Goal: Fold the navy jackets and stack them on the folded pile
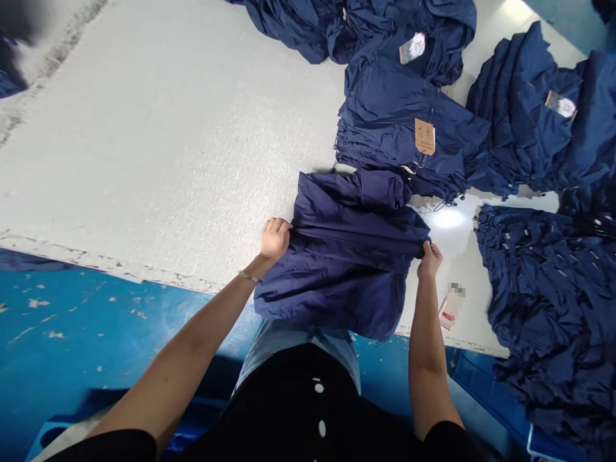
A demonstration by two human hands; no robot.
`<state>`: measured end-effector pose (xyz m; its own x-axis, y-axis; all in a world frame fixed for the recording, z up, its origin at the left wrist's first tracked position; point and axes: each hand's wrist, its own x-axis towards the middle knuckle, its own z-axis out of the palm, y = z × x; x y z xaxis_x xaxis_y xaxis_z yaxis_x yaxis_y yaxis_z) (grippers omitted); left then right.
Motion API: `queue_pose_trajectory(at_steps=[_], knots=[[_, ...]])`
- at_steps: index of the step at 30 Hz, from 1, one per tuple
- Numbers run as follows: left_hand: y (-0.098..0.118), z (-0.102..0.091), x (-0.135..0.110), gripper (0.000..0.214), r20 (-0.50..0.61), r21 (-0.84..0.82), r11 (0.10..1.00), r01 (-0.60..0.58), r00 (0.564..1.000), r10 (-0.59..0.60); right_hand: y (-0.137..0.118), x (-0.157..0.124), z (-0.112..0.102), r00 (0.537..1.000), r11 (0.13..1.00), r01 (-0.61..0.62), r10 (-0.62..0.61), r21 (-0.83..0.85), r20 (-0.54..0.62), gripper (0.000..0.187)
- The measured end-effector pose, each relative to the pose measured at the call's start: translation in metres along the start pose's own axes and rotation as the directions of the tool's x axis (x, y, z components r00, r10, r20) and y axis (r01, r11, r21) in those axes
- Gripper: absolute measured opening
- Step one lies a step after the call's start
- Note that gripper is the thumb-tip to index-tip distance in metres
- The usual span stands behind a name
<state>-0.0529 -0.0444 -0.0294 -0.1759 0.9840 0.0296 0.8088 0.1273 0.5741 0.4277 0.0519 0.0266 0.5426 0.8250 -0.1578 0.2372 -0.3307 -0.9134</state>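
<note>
A navy jacket lies partly on the table's front edge, its lower part hanging over toward my body. My left hand pinches its left side, fingers closed on the cloth. At the opposite side, my right hand grips the fabric between thumb and fingers. Between the two hands the cloth is drawn into a straight horizontal fold. A bunched roll of the same fabric sits at the garment's far side.
Navy garments with hang tags are heaped beyond the jacket. More stacks lie at the far right and near right. A small card rests by my right forearm. The white table stretches leftward; blue crates stand below.
</note>
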Motion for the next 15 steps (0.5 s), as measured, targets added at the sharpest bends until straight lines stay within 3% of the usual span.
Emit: queue_pose_trajectory(at_steps=[5, 7, 10, 12, 13, 15], knots=[[0.002, 0.001, -0.009, 0.032, 0.071, -0.020, 0.996, 0.084, 0.994, -0.082, 0.005, -0.001, -0.005, 0.980, 0.953, -0.173, 0.192, -0.250, 0.053, 0.044], [0.004, -0.004, -0.012, 0.040, 0.028, -0.056, 0.995, 0.078, 0.997, -0.076, 0.005, -0.006, -0.006, 0.989, 0.915, -0.131, 0.145, -0.381, 0.010, 0.038], [0.012, -0.013, -0.011, 0.046, -0.069, -0.117, 0.993, 0.027, 0.997, -0.035, -0.003, -0.028, 0.009, 0.987, 0.805, 0.114, -0.158, -0.582, -0.026, 0.030], [0.025, -0.015, -0.002, 0.048, -0.122, -0.156, 0.988, -0.002, 0.992, -0.017, -0.013, -0.056, 0.040, 0.937, 0.699, 0.334, -0.319, -0.632, 0.142, 0.034], [0.033, -0.013, 0.005, 0.047, -0.136, -0.177, 0.984, -0.013, 0.991, -0.011, -0.019, -0.072, 0.062, 0.889, 0.652, 0.458, -0.353, -0.605, 0.293, 0.035], [0.048, -0.007, 0.023, 0.046, -0.124, -0.210, 0.977, -0.038, 0.992, 0.012, -0.028, -0.105, 0.110, 0.734, 0.583, 0.659, -0.360, -0.475, 0.576, 0.037]])
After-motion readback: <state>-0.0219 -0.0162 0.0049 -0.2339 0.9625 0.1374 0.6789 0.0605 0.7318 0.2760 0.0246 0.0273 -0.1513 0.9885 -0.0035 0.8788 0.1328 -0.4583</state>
